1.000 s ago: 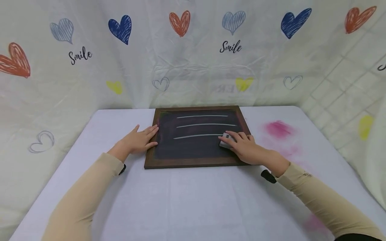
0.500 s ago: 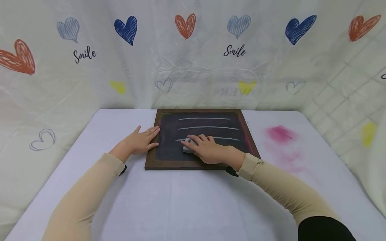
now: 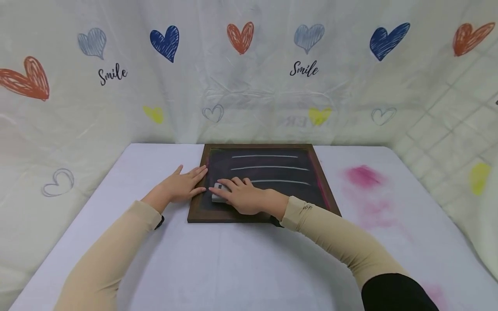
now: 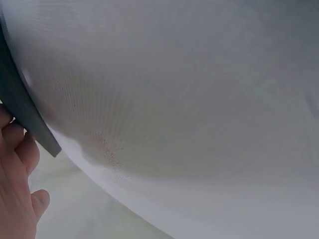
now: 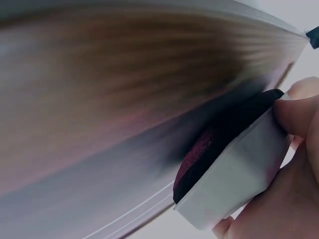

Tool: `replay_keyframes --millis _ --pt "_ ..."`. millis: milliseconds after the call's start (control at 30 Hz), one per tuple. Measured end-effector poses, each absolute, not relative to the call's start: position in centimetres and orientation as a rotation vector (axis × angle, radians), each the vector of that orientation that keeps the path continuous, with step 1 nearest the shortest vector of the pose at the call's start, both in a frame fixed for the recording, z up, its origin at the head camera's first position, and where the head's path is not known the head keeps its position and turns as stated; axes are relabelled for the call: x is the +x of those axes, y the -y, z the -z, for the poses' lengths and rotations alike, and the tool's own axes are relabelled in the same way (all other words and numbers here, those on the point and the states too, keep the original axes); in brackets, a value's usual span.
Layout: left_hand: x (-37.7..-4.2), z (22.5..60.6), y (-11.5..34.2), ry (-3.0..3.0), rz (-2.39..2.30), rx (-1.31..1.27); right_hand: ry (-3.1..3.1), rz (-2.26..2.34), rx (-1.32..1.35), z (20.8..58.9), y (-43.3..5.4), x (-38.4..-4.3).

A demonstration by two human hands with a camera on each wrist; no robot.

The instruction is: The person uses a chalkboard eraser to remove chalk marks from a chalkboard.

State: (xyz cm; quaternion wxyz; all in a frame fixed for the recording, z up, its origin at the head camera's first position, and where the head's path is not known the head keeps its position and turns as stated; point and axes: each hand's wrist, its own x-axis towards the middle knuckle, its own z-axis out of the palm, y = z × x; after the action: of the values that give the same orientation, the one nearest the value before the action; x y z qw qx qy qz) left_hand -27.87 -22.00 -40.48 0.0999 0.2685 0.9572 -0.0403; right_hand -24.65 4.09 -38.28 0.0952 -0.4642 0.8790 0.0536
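Observation:
A chalkboard (image 3: 272, 156) in a brown wooden frame lies on the white-covered table, with white chalk lines across it. My left hand (image 3: 183, 185) rests at the frame's left side, fingers straight over the edge; the left wrist view has its fingertips (image 4: 27, 149) against the frame. Over the board's lower left part, my right hand (image 3: 244, 198) grips a chalkboard eraser (image 3: 219, 193). The right wrist view shows the eraser (image 5: 232, 174) with a pale body, a black felt pad and pinkish dust on it. The lowest line's left part is hidden behind this hand.
Pink powder stains (image 3: 365, 177) mark the tablecloth right of the board. A white curtain (image 3: 268, 86) printed with hearts hangs right behind the table's back edge. The right forearm crosses the frame's lower right corner.
My right hand has slid the eraser from the board's right side to its left side, along the lowest line. The left hand has stayed at the frame. The head view has shifted slightly.

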Motion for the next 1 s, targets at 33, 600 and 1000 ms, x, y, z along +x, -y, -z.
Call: replay_keyframes --millis 33,600,1000 --pt "-27.8 40.5 22.0 -2.826 0.12 0.792 -2.606 -0.154 -1.379 38.4 -4.4 -24.7" --pt "-27.7 40.2 22.1 -2.822 0.115 0.786 -2.78 -0.021 -1.28 38.5 -17.3 -24.4" --pt "-27.8 40.2 21.9 -2.828 0.128 0.785 -2.918 0.046 -1.171 37.8 -25.7 -23.7"
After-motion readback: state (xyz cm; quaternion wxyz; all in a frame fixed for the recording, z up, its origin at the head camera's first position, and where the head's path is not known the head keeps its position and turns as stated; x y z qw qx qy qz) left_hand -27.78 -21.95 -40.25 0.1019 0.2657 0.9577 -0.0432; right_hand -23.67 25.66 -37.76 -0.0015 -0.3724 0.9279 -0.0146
